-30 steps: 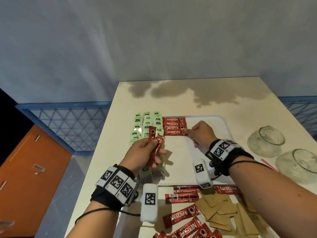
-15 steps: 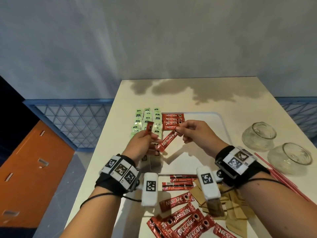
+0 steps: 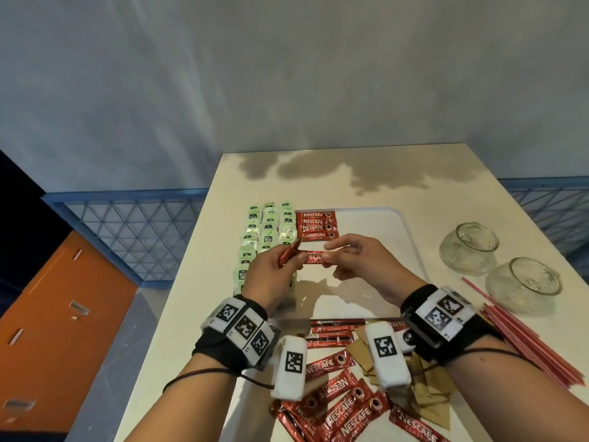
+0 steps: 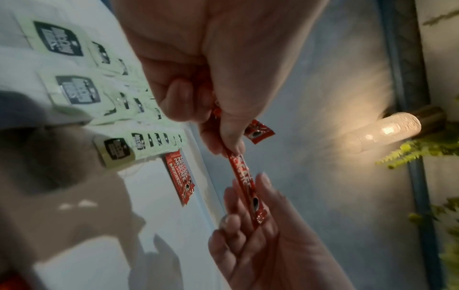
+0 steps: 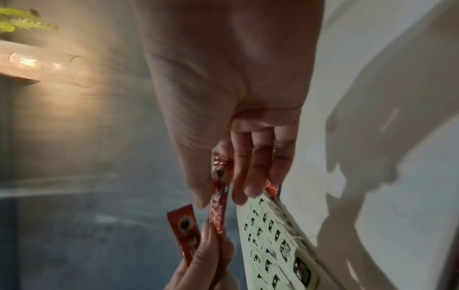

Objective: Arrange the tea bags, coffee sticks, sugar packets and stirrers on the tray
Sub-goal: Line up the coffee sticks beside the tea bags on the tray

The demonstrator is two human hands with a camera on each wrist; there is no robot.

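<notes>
Over the white tray [image 3: 406, 228] my left hand [image 3: 294, 261] grips two red coffee sticks. One coffee stick [image 3: 288, 255] points up and away from its fingers. The other coffee stick [image 3: 314, 257] lies level between both hands, and my right hand [image 3: 331, 255] pinches its right end. The wrist views show that shared stick [image 4: 242, 176] [image 5: 218, 198] held at both ends. Rows of green tea bags [image 3: 267, 231] fill the tray's left side, with a short row of coffee sticks [image 3: 315, 226] beside them.
Loose coffee sticks [image 3: 338, 406] and brown sugar packets [image 3: 427, 387] lie on the table near me. Red stirrers [image 3: 526, 339] lie at the right. Two glass bowls [image 3: 468, 247] [image 3: 524, 283] stand right of the tray. The table's left edge [image 3: 191, 250] runs close to the tea bags.
My right hand left the row of coffee sticks and took the end of a stick from my left hand. That stick now lies level between both hands.
</notes>
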